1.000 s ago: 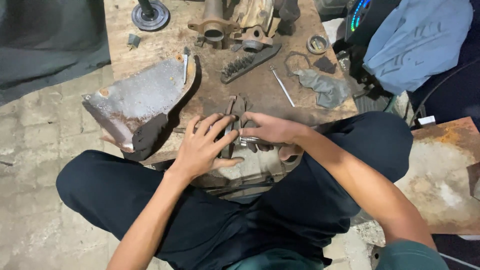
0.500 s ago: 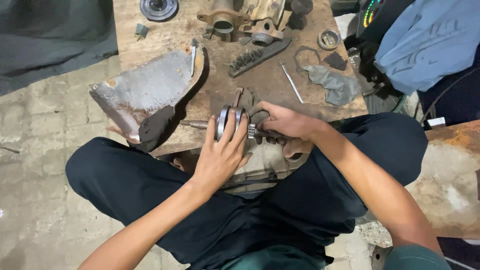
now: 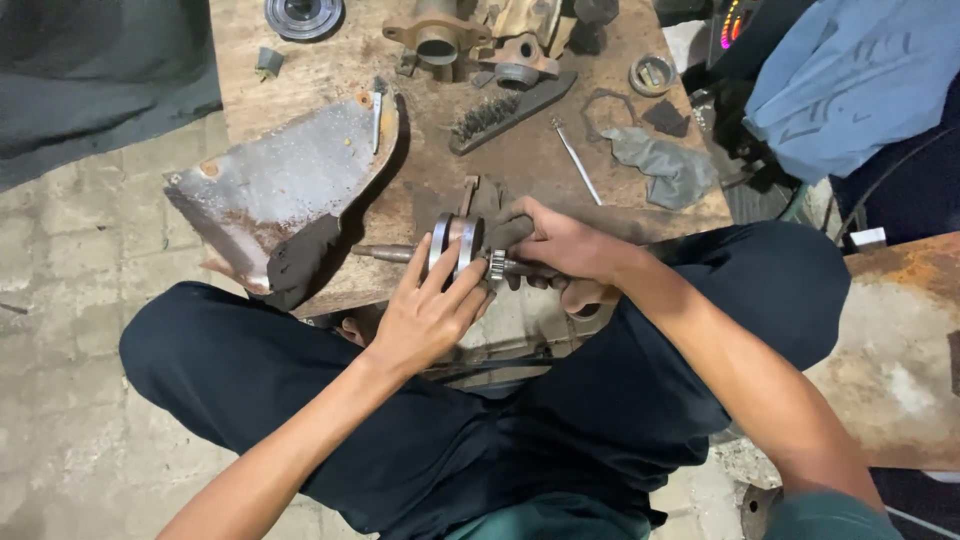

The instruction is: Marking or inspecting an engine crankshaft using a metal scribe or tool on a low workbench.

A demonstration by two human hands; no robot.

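Note:
My left hand (image 3: 428, 312) grips a metal crankshaft (image 3: 452, 242) by its two round webs, fingers wrapped over them. The shaft's thin end (image 3: 380, 252) sticks out to the left. My right hand (image 3: 562, 250) closes around the shaft's right end, next to a small toothed gear (image 3: 495, 265) and a dark rag-like piece. Both hands hold the part just above the near edge of a worn wooden board (image 3: 500, 160), over my crossed legs in dark trousers.
On the board lie a curved rusty metal cover (image 3: 275, 180), a wire brush (image 3: 500, 110), a thin metal rod (image 3: 578, 160), a grey rag (image 3: 665, 165), a round bearing (image 3: 303, 12) and cast engine parts (image 3: 440, 35). A blue cloth (image 3: 850, 70) lies at the right, a rusty plate (image 3: 900, 340) beside my knee.
My left hand moved from resting flat on the board to gripping the crankshaft webs. The part now sits raised between both hands. The view shifted slightly down.

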